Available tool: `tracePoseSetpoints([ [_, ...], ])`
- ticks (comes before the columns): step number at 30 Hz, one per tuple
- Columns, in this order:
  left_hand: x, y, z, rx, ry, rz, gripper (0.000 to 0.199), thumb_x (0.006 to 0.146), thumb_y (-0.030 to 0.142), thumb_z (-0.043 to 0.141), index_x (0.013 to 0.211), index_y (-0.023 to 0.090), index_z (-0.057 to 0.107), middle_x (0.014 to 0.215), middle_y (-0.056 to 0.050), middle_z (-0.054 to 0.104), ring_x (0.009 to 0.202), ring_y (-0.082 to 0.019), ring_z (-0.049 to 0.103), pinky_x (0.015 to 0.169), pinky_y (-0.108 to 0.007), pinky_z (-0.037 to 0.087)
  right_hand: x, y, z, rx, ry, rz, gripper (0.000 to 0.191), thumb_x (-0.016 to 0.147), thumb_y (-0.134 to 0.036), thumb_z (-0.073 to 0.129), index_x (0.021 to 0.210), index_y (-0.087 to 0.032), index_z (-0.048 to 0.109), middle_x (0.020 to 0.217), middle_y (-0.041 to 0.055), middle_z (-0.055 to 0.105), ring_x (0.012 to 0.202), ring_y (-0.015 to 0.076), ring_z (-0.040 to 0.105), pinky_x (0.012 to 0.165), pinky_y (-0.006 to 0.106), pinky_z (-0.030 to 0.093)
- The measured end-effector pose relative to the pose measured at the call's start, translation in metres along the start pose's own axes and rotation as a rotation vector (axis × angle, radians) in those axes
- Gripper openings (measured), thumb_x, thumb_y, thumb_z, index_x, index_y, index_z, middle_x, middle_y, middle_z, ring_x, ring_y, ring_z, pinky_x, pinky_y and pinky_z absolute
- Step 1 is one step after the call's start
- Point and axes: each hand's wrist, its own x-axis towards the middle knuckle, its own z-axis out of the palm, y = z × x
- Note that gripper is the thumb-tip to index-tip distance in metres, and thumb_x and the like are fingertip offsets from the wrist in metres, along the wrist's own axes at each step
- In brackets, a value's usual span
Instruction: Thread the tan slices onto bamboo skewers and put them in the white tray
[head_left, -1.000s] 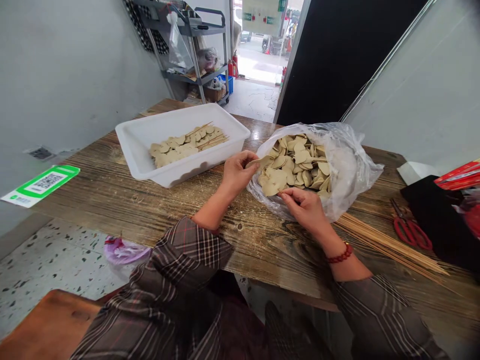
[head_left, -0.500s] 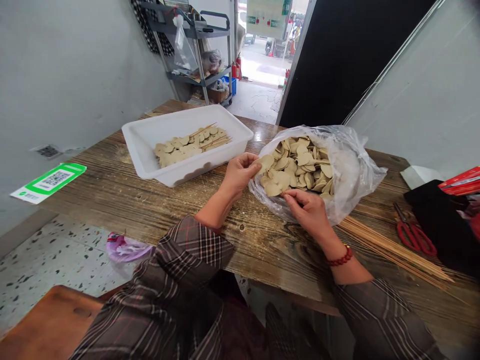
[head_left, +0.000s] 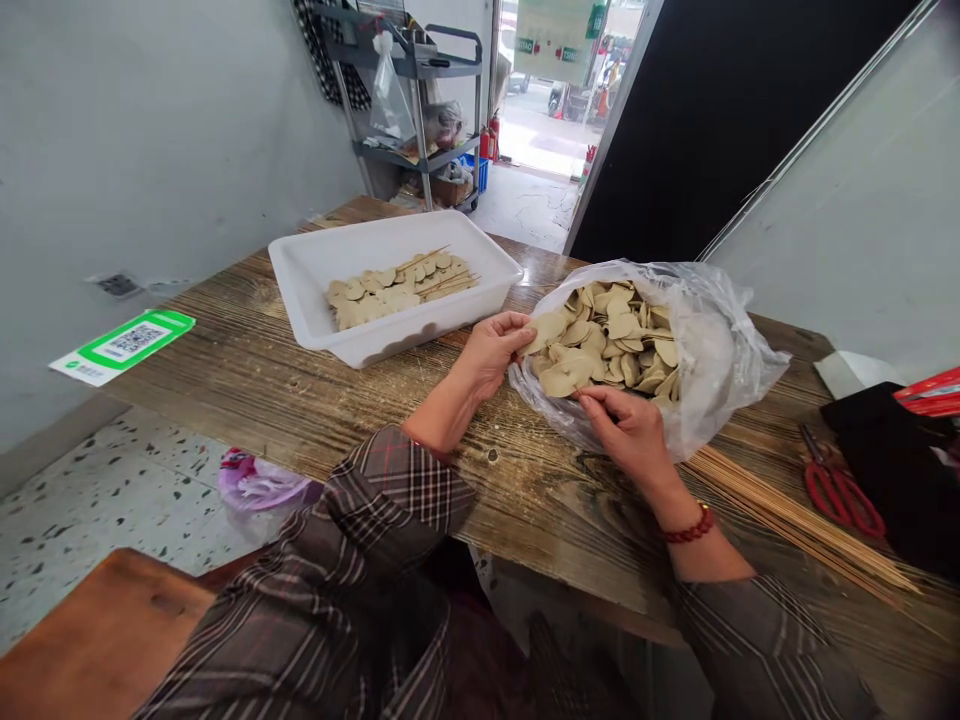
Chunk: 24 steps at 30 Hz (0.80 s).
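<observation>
Over the left edge of an open plastic bag (head_left: 720, 350) full of beige flat slices (head_left: 622, 325), both my hands are at work. My left hand (head_left: 496, 350) pinches one round slice (head_left: 547, 330) between thumb and fingers. Closed too, my right hand (head_left: 628, 428) grips what looks like the end of a thin skewer, mostly hidden by the fingers. A slice (head_left: 566, 374) sits at that end, just beyond the right fingertips. To the right, a bundle of bamboo skewers (head_left: 802, 520) lies on the table under my right forearm.
A white plastic tub (head_left: 390, 335) at the back left holds skewered slices (head_left: 375, 300). Red-handled scissors (head_left: 840, 490) lie at the right beside a black item (head_left: 892, 470). A green QR card (head_left: 131, 343) is at the table's (head_left: 300, 390) left edge. A shelf cart (head_left: 420, 70) stands beyond.
The whole view has shifted slightly, so things appear further right. My hands keep nearly the same pose, still pinching the slice and the skewer.
</observation>
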Motion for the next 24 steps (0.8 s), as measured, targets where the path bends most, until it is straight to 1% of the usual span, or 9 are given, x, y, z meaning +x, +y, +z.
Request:
tracePoseSetpoints([
  [8,-0.0026,-0.0033,0.0063,0.001,-0.001,-0.006,0.019,0.061,0.021,0.075,0.072,0.014,0.061,0.063,0.002,0.059,0.051,-0.006,0.047,0.046,-0.019,0.031,-0.0006,-0.0003,0.0017,-0.007,0.013,0.012,0.023,0.089,-0.031,0.055,0.087,-0.02,0.074,0.078,0.0043,0.075,0.066,0.0182,0.067,0.065,0.029,0.05],
  [16,-0.0034,-0.0028,0.0063,0.112,0.007,0.072,0.018,0.063,0.022,0.073,0.075,0.014,0.062,0.063,0.003,0.058,0.052,-0.005,0.044,0.049,-0.019,0.03,0.0001,0.0024,0.0024,-0.012,-0.008,0.041,0.024,0.089,-0.032,0.055,0.088,-0.018,0.074,0.075,0.0037,0.074,0.059,0.0157,0.063,0.058,0.027,0.045],
  [20,-0.0038,-0.0035,0.0067,0.133,-0.016,0.09,0.018,0.064,0.022,0.072,0.076,0.014,0.062,0.063,0.002,0.059,0.053,-0.005,0.044,0.05,-0.019,0.03,0.0003,0.0034,0.0026,-0.019,-0.007,0.041,0.025,0.089,-0.033,0.055,0.088,-0.017,0.074,0.068,0.0028,0.071,0.054,0.0143,0.058,0.055,0.026,0.041],
  [24,-0.0044,-0.004,0.0065,0.14,-0.04,0.1,0.02,0.065,0.023,0.073,0.078,0.013,0.062,0.063,0.003,0.059,0.053,-0.005,0.044,0.051,-0.019,0.03,0.0003,0.002,0.0029,-0.003,0.003,0.04,0.026,0.089,-0.034,0.055,0.086,-0.017,0.074,0.069,0.0028,0.071,0.055,0.014,0.057,0.055,0.026,0.041],
])
